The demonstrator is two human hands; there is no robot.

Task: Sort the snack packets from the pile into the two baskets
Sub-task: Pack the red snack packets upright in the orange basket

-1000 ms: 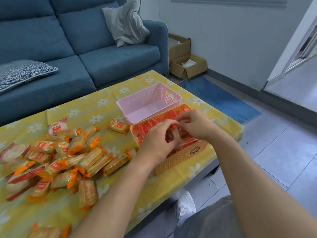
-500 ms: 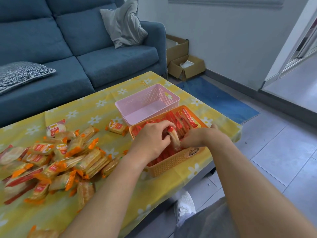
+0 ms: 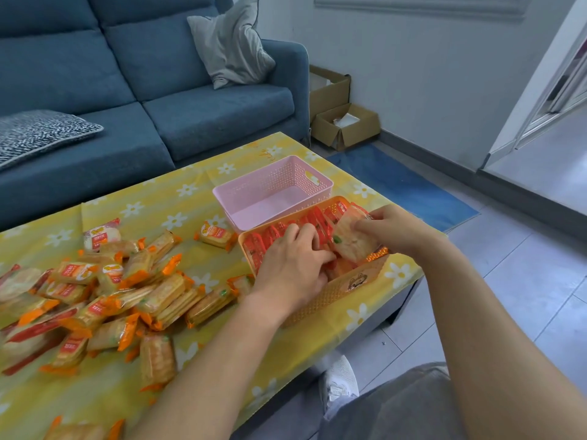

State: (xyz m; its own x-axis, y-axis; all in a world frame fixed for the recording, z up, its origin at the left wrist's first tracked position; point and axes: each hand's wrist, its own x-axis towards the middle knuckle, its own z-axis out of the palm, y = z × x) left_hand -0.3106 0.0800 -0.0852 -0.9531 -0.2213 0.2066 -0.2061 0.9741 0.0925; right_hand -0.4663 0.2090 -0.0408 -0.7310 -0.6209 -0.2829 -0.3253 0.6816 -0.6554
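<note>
Item 1, orange basket (image 3: 333, 293): near right corner of the table, just beside the table's front edge; a row of red-wrapped packets (image 3: 317, 222) stands on edge inside; small animal sticker on its front wall

Item 2, pink basket (image 3: 273, 185): directly behind the orange basket, the two touching or nearly so; nothing shows inside

Item 3, pile of snack packets (image 3: 104, 293): spread over the left half of the table; mostly pale crackers in clear wrap with orange ends, a few red-edged ones at the far left; well apart from both baskets

Item 4, single packet (image 3: 216, 235): lies flat between the pile and the baskets, just left of the pink basket's near corner

Item 5, right hand (image 3: 394, 230): thumb and fingers pinch a cracker packet (image 3: 352, 242), tilted, over the right end of the orange basket

Item 6, left hand (image 3: 292, 265): palm down over the orange basket, fingers bent into the packets there; whether it grips one cannot be told

Item 7, table (image 3: 178, 198): covered in yellow cloth with white flowers

Surroundings: blue sofa (image 3: 127, 90) behind the table; grey cushion (image 3: 232, 46) at its right arm; patterned cushion (image 3: 41, 131) on the left seat; cardboard boxes (image 3: 343, 122) by the wall; blue mat (image 3: 403, 182) on the tiled floor; white shoe (image 3: 340, 379) below the table edge
</note>
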